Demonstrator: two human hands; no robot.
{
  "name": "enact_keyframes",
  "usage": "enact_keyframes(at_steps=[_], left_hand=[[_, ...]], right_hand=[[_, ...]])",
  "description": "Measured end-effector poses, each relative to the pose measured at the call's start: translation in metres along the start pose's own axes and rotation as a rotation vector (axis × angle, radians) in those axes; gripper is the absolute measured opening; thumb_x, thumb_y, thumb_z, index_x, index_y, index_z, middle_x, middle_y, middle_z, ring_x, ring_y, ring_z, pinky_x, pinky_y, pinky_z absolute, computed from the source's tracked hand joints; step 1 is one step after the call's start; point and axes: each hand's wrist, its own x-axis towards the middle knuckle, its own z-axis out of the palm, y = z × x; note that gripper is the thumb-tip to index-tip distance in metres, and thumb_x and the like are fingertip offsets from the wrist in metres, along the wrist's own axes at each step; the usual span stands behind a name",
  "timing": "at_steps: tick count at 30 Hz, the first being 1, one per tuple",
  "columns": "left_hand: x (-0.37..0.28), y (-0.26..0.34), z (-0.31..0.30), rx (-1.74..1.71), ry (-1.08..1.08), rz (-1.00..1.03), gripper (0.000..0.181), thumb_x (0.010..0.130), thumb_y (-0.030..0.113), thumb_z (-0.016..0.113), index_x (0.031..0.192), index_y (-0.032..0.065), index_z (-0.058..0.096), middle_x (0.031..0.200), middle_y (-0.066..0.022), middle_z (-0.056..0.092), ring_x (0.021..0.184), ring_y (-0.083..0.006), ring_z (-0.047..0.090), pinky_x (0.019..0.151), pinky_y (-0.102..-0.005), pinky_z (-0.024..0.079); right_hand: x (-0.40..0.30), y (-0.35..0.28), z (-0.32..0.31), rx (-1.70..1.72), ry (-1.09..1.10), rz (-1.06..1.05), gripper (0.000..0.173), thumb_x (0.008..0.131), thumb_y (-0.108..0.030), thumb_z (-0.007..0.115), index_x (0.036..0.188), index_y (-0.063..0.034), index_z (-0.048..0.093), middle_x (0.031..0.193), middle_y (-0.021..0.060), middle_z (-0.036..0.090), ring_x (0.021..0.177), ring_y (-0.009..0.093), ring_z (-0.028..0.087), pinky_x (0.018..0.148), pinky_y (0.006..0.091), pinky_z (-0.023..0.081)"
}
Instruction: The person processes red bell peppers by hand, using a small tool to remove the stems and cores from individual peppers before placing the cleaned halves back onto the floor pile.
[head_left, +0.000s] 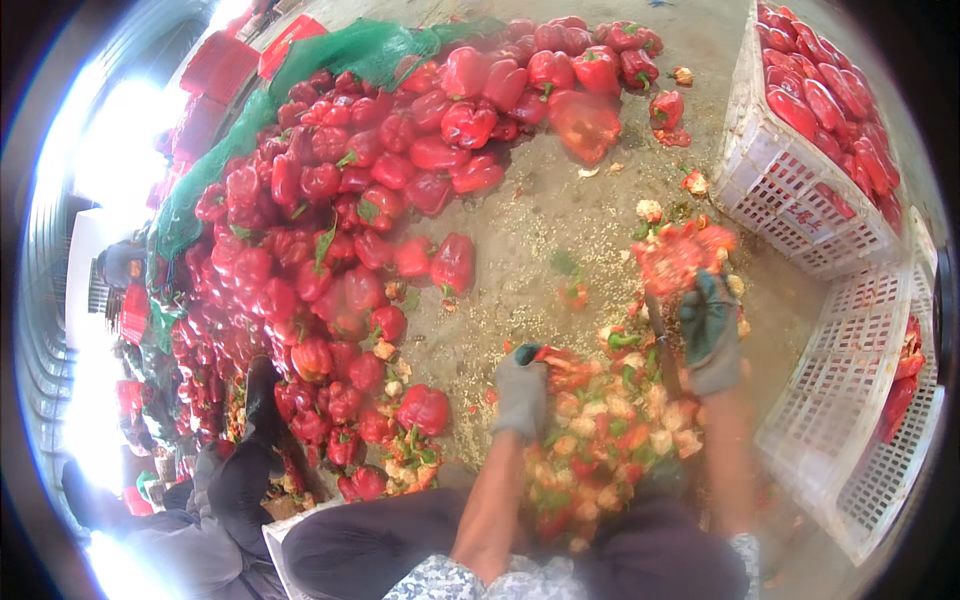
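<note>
My left hand, in a grey glove with a dark teal fingertip area, grips a torn piece of red pepper above a heap of pepper cores and stems. My right hand, in a similar glove, is at the near edge of an opened red bell pepper, blurred by motion, and appears to hold it. A long, narrow, brownish knife-like blade runs beside that hand's inner side; how it is held is unclear. The core heap lies between my legs.
A large pile of red bell peppers spreads ahead and left, edged by green netting. At right stand a white plastic crate full of red peppers and another crate. Seeds litter the concrete floor. Another person's leg is at left.
</note>
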Motion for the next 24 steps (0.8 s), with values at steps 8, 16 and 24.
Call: enact_keyframes(at_steps=[8, 16, 24], left_hand=[[-0.016, 0.082, 0.023, 0.332, 0.146, 0.304, 0.022, 0.09, 0.003, 0.058, 0.108, -0.003, 0.069, 0.088, -0.0072, 0.069, 0.076, -0.0131, 0.061, 0.069, -0.0314, 0.051], [0.002, 0.097, -0.004, 0.256, 0.351, 0.335, 0.02, 0.092, 0.003, 0.058, 0.108, -0.0025, 0.068, 0.09, -0.0043, 0.069, 0.075, -0.0111, 0.059, 0.068, -0.028, 0.048], [0.037, 0.028, -0.011, -0.189, -0.089, 0.133, 0.023, 0.091, -0.002, 0.054, 0.111, -0.0034, 0.065, 0.099, -0.0123, 0.07, 0.088, -0.0208, 0.068, 0.075, -0.0344, 0.058]], right_hand=[[-0.04, 0.065, -0.007, -2.219, -0.771, -1.026, 0.01, 0.091, -0.016, 0.059, 0.087, -0.0085, 0.063, 0.075, 0.0121, 0.055, 0.063, 0.023, 0.057, 0.065, 0.0427, 0.051], [-0.057, -0.041, 0.044, -0.834, -0.115, -0.483, 0.026, 0.093, -0.024, 0.073, 0.098, -0.0002, 0.063, 0.079, 0.0015, 0.061, 0.07, 0.009, 0.056, 0.059, 0.0254, 0.047], [-0.062, 0.008, 0.006, -1.504, -0.392, -0.233, 0.042, 0.086, -0.034, 0.068, 0.109, -0.0001, 0.062, 0.101, 0.0185, 0.065, 0.098, 0.035, 0.063, 0.089, 0.0471, 0.049]])
